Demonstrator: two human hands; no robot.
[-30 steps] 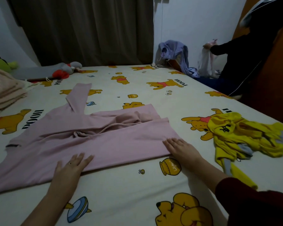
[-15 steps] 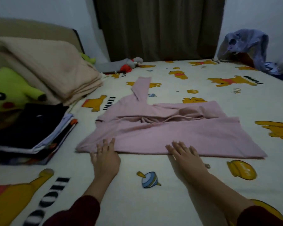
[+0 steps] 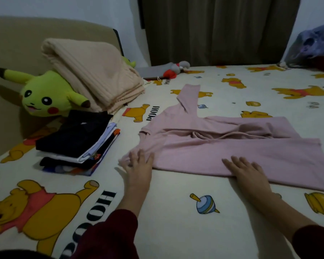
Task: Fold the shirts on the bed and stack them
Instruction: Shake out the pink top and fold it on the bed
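Now both the left hand (image 3: pixel 138 165) and right hand (image 3: pixel 246 170) press flat on the pink shirt (image 3: pixel 232 146).

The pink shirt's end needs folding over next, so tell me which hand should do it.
Left. The left hand already rests on the bunched end of the pink knit shirt, nearest the stack of folded dark clothes. The right hand lies flat on the near edge, likely anchoring it.

One head-worn camera looks forward and down across the bed (image 3: pixel 176 212). Both hands sit close, low in view: left hand (image 3: pixel 138 169), right hand (image 3: pixel 249 171). Beyond them hangs the far curtain (image 3: pixel 219 30).
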